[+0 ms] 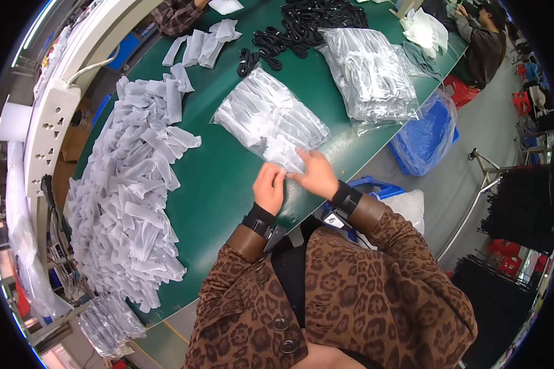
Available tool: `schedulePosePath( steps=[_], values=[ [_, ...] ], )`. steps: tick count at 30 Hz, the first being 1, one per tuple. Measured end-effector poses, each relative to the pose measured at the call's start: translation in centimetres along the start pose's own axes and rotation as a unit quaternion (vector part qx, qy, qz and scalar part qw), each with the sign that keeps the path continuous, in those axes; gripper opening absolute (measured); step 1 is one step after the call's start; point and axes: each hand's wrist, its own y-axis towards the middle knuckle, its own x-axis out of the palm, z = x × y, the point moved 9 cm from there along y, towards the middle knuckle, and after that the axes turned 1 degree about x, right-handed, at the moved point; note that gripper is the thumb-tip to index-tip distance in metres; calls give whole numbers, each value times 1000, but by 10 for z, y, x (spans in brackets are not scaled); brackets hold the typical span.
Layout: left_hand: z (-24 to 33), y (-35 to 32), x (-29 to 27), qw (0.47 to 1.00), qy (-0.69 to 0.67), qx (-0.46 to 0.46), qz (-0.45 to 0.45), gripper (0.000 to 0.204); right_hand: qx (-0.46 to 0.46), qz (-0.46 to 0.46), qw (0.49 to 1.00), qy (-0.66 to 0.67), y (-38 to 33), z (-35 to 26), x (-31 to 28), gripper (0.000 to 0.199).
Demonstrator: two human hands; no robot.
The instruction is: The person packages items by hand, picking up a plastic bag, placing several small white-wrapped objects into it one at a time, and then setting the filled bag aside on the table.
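A clear plastic bag [271, 114] packed with whitish frosted packets lies flat on the green table. At its near end my left hand [269, 188] is closed, fingertips pinching the bag's edge. My right hand [317, 176] grips the same end from the right, its thumb and fingers on the plastic. The two hands are close together, and their fingers hide part of the bag's opening. Left of the bag spreads a large heap of frosted plastic packets [126, 190]. More filled clear bags [372, 77] are stacked to the far right.
Bundled black cables [308, 27] lie at the table's [212, 203] far side, near loose packets [206, 44]. A white power strip [53, 129] runs along the left. A blue bin lined with plastic [426, 138] stands right of the table. Other people [483, 49] sit at the far end.
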Motion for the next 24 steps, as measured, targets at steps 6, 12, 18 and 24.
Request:
schedulePosePath(
  steps=[6, 12, 18, 24],
  values=[
    [0, -3, 5, 999, 18, -2, -31, 6, -113, 54, 991, -48, 26, -27, 23, 75],
    [-8, -16, 15, 996, 31, -6, -78, 8, -214, 205, 942, -156, 25, -51, 37, 79],
    [-27, -17, 10, 990, -40, -121, -57, 9, -207, 93, 959, -169, 1, -25, 19, 83],
    [-36, -11, 26, 989, -52, -64, -124, 12, -208, 177, 939, -210, 34, -21, 37, 81]
  ],
)
